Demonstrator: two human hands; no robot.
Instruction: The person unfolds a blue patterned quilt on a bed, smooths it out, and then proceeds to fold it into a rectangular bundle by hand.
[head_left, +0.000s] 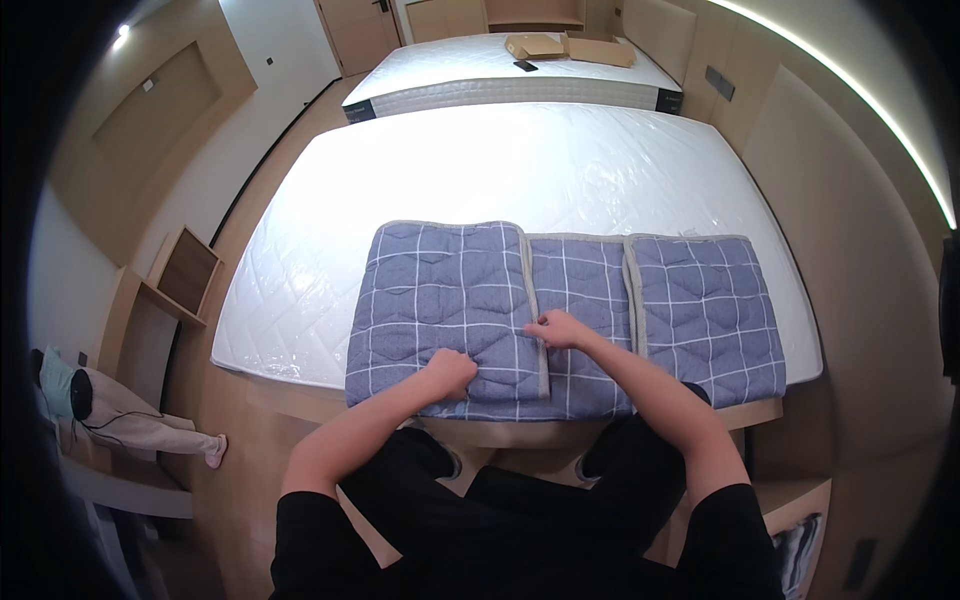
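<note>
A blue-grey quilted mattress pad (461, 300) with a white check pattern and grey binding lies before me. Its left and right ends are folded inward, leaving a strip of the lower layer between the two flaps. My right hand (561, 330) has thumb and fingers pinched at the bound edge of the left flap. On that same flap, near its front, rests my left hand (450, 373) with curled fingers; whether fabric is caught in them is hidden. Beneath the pad is a white mattress (480, 165) in clear plastic film, and the pad's front overhangs the mattress edge.
A second mattress (450, 64) beyond carries an open cardboard box (600, 51) and a dark phone-like object (526, 66). At left another person (142, 420) stands beside a desk (127, 487). A padded headboard (832, 195) runs along the right wall.
</note>
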